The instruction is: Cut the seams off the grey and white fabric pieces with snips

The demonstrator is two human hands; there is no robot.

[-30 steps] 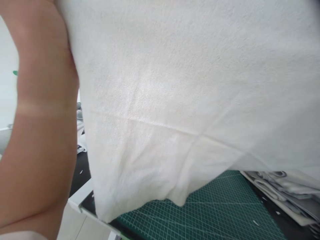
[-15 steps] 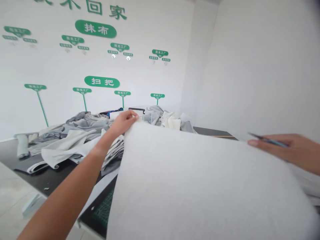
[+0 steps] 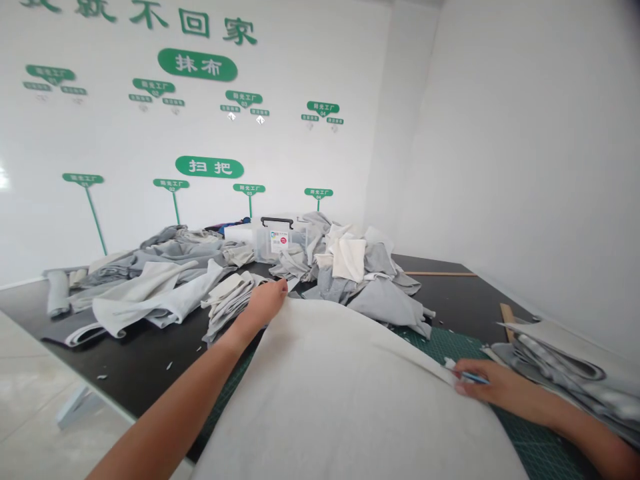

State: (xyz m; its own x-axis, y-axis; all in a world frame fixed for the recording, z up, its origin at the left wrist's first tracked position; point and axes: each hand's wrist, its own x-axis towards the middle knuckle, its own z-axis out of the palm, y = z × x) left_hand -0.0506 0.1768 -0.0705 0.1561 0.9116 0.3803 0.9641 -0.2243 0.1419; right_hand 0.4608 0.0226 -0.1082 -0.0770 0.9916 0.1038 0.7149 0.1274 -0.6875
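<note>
A large white fabric sheet (image 3: 340,400) billows low over the green cutting mat (image 3: 440,340). My left hand (image 3: 265,303) pinches its far left corner, fingers closed on the cloth. At the sheet's right edge my right hand (image 3: 493,387) grips the fabric, and a thin blue-handled tool (image 3: 470,377) lies in the same fingers. Both arms reach forward over the black table (image 3: 130,360).
Heaps of grey and white cloth pieces (image 3: 165,273) cover the table's far side, around a clear plastic box with a black handle (image 3: 277,237). A stack of folded patterned fabric (image 3: 560,373) lies at the right. White walls with green signs stand behind; a wooden ruler (image 3: 440,273) lies far right.
The sheet was held up close to the camera, then came down toward the table. Both hands dropped with it, and the room and cloth heaps came into view.
</note>
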